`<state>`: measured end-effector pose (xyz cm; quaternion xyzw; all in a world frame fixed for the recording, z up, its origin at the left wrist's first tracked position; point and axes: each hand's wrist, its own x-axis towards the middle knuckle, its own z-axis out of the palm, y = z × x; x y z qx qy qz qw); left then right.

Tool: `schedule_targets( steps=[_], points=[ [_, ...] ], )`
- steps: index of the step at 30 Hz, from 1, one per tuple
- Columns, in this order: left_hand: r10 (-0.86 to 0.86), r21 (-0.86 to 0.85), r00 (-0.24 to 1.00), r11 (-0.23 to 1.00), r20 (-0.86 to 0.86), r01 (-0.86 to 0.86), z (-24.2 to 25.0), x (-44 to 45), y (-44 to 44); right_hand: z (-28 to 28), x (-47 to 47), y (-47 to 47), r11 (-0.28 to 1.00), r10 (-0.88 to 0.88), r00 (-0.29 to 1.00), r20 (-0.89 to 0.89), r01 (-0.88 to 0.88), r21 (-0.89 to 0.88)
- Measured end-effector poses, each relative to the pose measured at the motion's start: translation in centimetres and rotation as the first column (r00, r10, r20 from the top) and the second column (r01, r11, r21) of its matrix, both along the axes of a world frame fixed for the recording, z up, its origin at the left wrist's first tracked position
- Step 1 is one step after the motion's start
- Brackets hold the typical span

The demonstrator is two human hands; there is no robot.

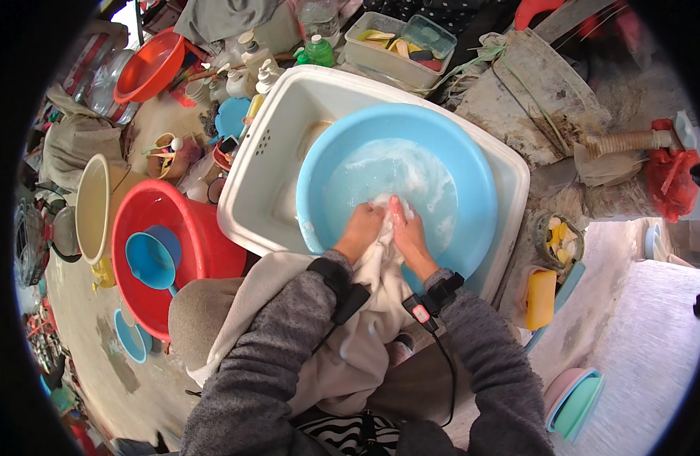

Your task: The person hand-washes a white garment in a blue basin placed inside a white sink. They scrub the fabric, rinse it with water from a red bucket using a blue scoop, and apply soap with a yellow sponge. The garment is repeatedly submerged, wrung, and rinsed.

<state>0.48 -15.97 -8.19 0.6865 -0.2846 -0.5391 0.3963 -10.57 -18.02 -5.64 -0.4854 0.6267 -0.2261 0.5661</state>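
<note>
Both hands are over the near part of a round light-blue plastic basin (478,171) that holds cloudy, sudsy water (395,176). My left hand (362,229) grips a bunched part of a pale, wet cloth (379,256). Close on its right, my right hand (408,231) holds the same cloth, its thumb pointing away from me. From my hands the cloth hangs over the basin's near rim into my lap, where more pale fabric is spread. The basin stands tilted inside a white rectangular sink tub (259,188).
To the left stand a red bucket (213,233) with a blue dipper (151,259) in it and a cream bucket (88,211). Pump bottles (267,77) and a plastic box of brushes (384,71) lie beyond the tub. A yellow soap bar (541,299) is at the right.
</note>
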Motion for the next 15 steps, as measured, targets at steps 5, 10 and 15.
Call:
schedule_targets(
  steps=[5,10,15],
  points=[
    [-0.028,0.071,0.999,0.997,0.017,0.027,3.1,-1.0,0.0,-0.2,-0.5,-0.9,0.989,0.040,0.987,-0.157,-0.061,-0.134],
    [-0.147,-0.074,0.984,0.985,0.101,0.155,2.4,-2.5,0.4,-5.6,-3.7,-3.0,0.961,-0.105,0.984,0.146,0.062,0.270],
    [-0.353,-0.061,0.809,0.902,0.471,0.428,3.2,1.3,0.8,-1.4,-8.2,-4.6,0.920,0.238,0.790,-0.565,-0.370,-0.129]
  ],
)
